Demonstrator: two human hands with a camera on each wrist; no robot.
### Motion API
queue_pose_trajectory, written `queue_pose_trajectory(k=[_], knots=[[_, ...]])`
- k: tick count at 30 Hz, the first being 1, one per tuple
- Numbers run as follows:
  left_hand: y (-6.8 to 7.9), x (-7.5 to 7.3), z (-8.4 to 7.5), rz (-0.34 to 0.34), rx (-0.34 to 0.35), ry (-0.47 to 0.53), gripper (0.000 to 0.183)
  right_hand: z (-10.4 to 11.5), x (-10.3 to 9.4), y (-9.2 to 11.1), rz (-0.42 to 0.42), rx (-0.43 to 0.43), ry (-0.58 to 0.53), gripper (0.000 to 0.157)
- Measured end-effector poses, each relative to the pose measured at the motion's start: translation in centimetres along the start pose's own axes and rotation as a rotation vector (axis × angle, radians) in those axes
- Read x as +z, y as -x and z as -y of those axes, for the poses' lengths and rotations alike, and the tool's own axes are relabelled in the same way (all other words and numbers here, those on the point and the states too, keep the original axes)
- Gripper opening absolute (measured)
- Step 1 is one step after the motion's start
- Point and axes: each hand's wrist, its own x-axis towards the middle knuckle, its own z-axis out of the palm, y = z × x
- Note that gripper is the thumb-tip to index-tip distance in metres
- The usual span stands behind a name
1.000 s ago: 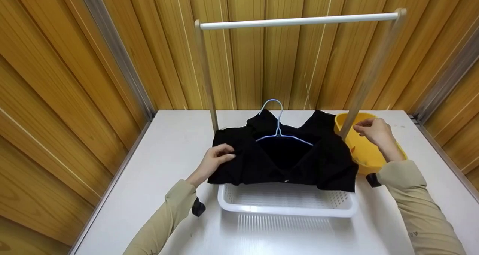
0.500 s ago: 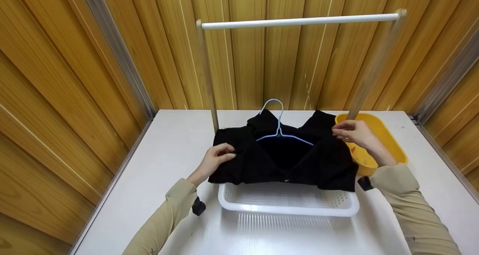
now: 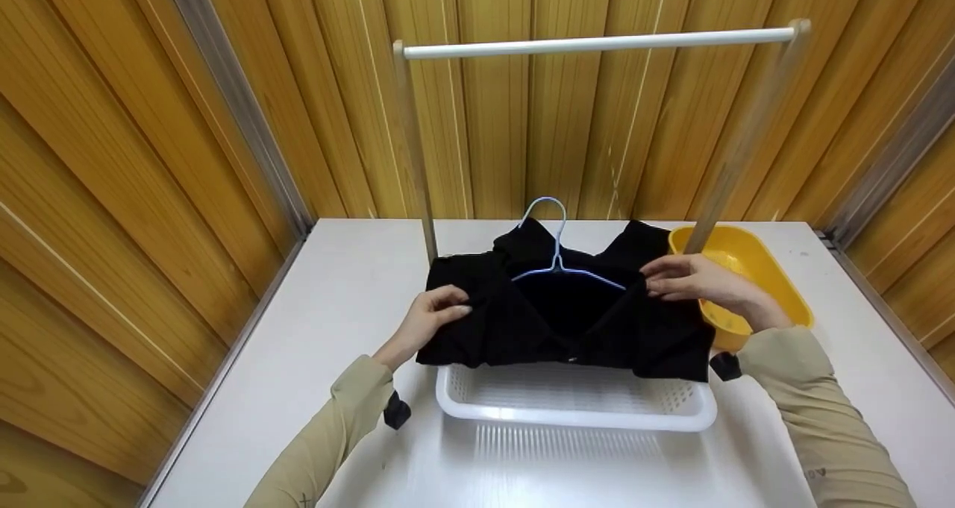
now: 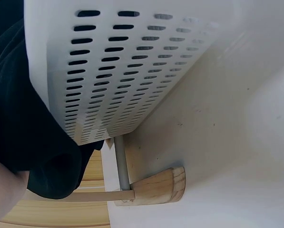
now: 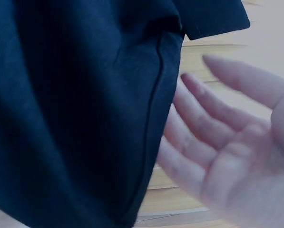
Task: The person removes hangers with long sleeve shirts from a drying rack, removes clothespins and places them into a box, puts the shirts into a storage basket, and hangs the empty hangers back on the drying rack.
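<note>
A black shirt (image 3: 515, 336) lies spread over the white basket (image 3: 574, 418), its V-shaped neck facing me. Inside that neck sits a light-blue wire hanger (image 3: 557, 258), hook up; its arm ends are hidden under the cloth. My left hand (image 3: 429, 318) pinches the shirt at its left shoulder. On the other side, my right hand (image 3: 697, 280) has its fingertips at the right edge of the neck opening. In the right wrist view, the fingers (image 5: 194, 137) are extended beside the dark cloth, thumb apart, some tips hidden behind it.
A rack with a white bar (image 3: 597, 44) and wooden posts stands over the shirt. Behind my right hand is a yellow bin (image 3: 768, 269) with small items inside. Slatted wooden walls (image 3: 492, 120) enclose the white table (image 3: 351, 284).
My right hand has moved left from above the yellow bin to the right side of the shirt's neck. The left hand, shirt and hanger have stayed in place.
</note>
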Motion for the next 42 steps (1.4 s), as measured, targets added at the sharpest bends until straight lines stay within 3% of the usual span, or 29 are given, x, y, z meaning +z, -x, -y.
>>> queue_pose_trajectory(k=[7,12,18,22,30,42], knots=[[0.0,0.0,0.0,0.006,-0.009,-0.001,0.013,-1.0,-0.1,0.2,0.077,-0.003,0.045,0.047],[0.0,0.0,0.0,0.013,-0.010,0.012,0.013,-1.2,0.8,-0.2,0.069,-0.011,0.064,0.053],[0.0,-0.1,-0.1,0.019,0.002,0.016,0.013,-1.7,2.2,-0.9,0.096,-0.113,-0.005,0.028],[0.0,-0.2,-0.2,0.018,0.008,-0.003,0.012,-1.8,2.8,-1.0,0.049,-0.146,0.024,0.016],[0.1,-0.3,-0.3,0.030,0.027,-0.045,0.013,-1.7,3.2,-0.9,-0.095,-0.157,0.082,0.019],[0.8,-0.8,-0.1,0.000,0.053,-0.088,0.011,-1.8,3.0,-0.7,-0.140,-0.165,0.054,0.018]])
